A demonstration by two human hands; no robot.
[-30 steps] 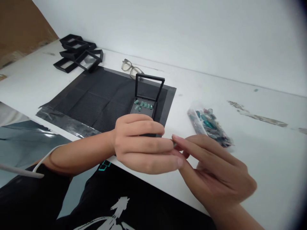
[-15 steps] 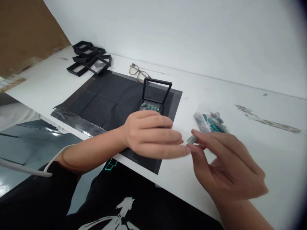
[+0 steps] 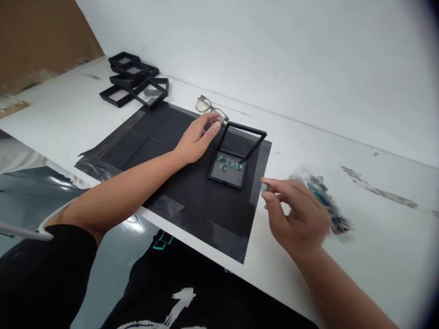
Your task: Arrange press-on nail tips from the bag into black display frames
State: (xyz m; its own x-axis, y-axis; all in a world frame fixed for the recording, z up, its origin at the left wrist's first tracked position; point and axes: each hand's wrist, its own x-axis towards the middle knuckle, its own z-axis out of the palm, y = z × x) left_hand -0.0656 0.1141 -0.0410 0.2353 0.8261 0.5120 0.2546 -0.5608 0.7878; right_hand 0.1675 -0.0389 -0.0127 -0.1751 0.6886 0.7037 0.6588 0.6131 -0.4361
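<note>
My right hand (image 3: 298,214) pinches a small green press-on nail (image 3: 265,187) between thumb and fingertips, just off the right edge of the black mat (image 3: 164,178). On the mat stands a black display case (image 3: 227,179) with its clear-windowed lid (image 3: 242,139) tilted up. Several green nails (image 3: 232,164) lie on the case's dark base, mostly in a row, with a couple below it. My left hand (image 3: 199,139) is open with loosely bent fingers, left of the lid and close to the glasses (image 3: 203,104). Nothing shows in it.
A clear bag or tray of teal and other-coloured pieces (image 3: 320,194) lies behind my right hand, partly hidden and blurred. Black frame cases (image 3: 132,68) are piled at the back left. A white wall (image 3: 274,59) bounds the white table. A tape-like strip (image 3: 377,187) marks the right side.
My left hand has moved away from my right hand, back and left to beside the lid, uncovering the case. My right hand has shifted slightly left, still pinching the nail.
</note>
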